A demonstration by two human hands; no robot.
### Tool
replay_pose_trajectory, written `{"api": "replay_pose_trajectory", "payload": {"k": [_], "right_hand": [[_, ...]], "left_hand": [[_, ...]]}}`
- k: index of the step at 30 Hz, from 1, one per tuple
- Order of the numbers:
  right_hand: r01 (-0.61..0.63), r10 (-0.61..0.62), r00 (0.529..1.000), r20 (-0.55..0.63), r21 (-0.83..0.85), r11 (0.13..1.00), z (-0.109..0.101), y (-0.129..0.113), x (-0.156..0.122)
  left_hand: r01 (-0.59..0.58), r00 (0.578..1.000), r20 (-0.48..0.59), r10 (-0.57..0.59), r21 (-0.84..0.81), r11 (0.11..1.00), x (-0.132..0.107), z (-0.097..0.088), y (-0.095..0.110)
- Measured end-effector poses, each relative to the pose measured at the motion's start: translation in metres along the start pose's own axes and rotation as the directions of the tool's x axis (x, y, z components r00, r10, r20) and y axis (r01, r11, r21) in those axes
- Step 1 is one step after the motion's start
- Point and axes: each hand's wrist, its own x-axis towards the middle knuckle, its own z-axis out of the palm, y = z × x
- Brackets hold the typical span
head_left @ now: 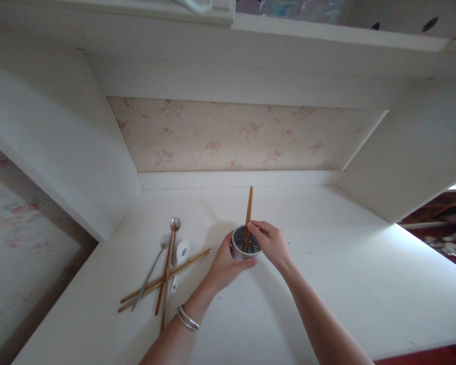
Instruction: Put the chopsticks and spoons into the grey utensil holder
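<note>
My left hand (228, 263) is wrapped round a small round container (240, 253) with a pale rim and a dark grey inside. Pinched in my right hand (269, 242) is a pair of wooden chopsticks (249, 205), upright, their lower ends down inside the container. To the left of my left hand lies a loose pile on the white desktop: several more wooden chopsticks (192, 260) crossing each other, two metal spoons (175, 223) and a white ceramic spoon (183, 252) with a blue mark in its bowl.
White side panels (387, 157) flank the desktop (327, 263) on both sides. Overhead runs a white shelf (251, 76), with a floral back panel (247, 134) beneath it. Red shows past the desk's lower right edge.
</note>
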Motion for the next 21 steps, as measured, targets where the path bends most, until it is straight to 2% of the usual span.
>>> {"api": "replay_pose_trajectory", "payload": {"k": [3, 7, 10, 13, 17, 19, 21], "right_hand": [[-0.046, 0.041, 0.999, 0.033, 0.166, 0.985, -0.002, 0.004, -0.005], [-0.105, 0.008, 0.975, 0.223, 0.428, 0.898, -0.002, 0.014, -0.020], [-0.145, -0.044, 0.941, 0.336, 0.519, 0.843, 0.002, 0.024, -0.030], [-0.103, -0.098, 0.936, 0.337, 0.533, 0.840, 0.007, 0.030, -0.034], [-0.013, -0.110, 0.955, 0.277, 0.408, 0.913, 0.010, 0.030, -0.034], [0.011, -0.107, 0.963, 0.246, 0.362, 0.932, 0.011, 0.029, -0.035], [0.017, -0.106, 0.965, 0.239, 0.348, 0.937, 0.011, 0.029, -0.036]], "left_hand": [[-0.014, 1.000, 0.002, 0.014, 0.009, 1.000, -0.001, 0.000, 0.001], [-0.041, 0.999, 0.031, 0.040, 0.018, 0.999, -0.002, 0.000, 0.006], [-0.087, 0.996, 0.037, 0.086, 0.051, 0.995, -0.003, 0.002, 0.010], [-0.135, 0.991, 0.038, 0.132, 0.092, 0.987, -0.002, 0.005, 0.008], [-0.172, 0.983, -0.013, 0.182, 0.271, 0.947, -0.006, 0.004, 0.006], [-0.179, 0.979, -0.019, 0.205, 0.419, 0.890, -0.014, 0.000, 0.011], [-0.135, 0.983, -0.024, 0.183, 0.581, 0.803, -0.026, -0.008, 0.022]]}}
